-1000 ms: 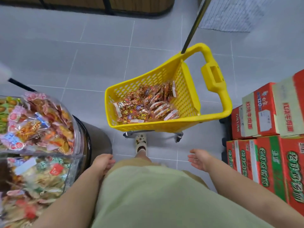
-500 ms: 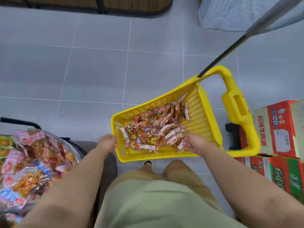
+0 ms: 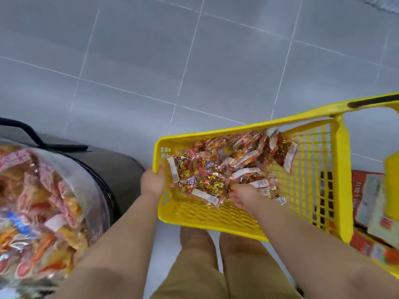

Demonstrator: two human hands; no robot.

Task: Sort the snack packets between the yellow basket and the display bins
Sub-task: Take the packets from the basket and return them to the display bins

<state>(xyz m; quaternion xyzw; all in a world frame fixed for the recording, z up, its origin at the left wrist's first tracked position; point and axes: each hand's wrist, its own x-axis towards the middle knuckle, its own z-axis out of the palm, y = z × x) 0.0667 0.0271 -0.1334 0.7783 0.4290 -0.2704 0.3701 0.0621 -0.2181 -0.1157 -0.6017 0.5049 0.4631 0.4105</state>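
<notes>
A yellow plastic basket [image 3: 216, 216] on wheels stands on the floor in front of my legs. A heap of red and gold snack packets [image 3: 224, 167] with white ends lies on its bottom. My left hand [image 3: 152, 182] grips the basket's left corner rim. My right hand [image 3: 241, 194] is inside the basket, its fingers dug into the near edge of the packet heap and curled round packets. At the left stands a clear display bin [image 3: 92, 190] heaped with mixed snack packets [image 3: 38, 212] in pink, orange and yellow.
Red cartons [image 3: 371, 203] are stacked at the right behind the basket's yellow handle [image 3: 390, 190]. A dark round stand [image 3: 121, 169] with a black bar carries the display bin. Grey tiled floor [image 3: 194, 61] stretches ahead.
I have bent lower over the basket. My left hand moved onto the basket's corner and took hold of it. My right hand pushed deeper into the packet heap.
</notes>
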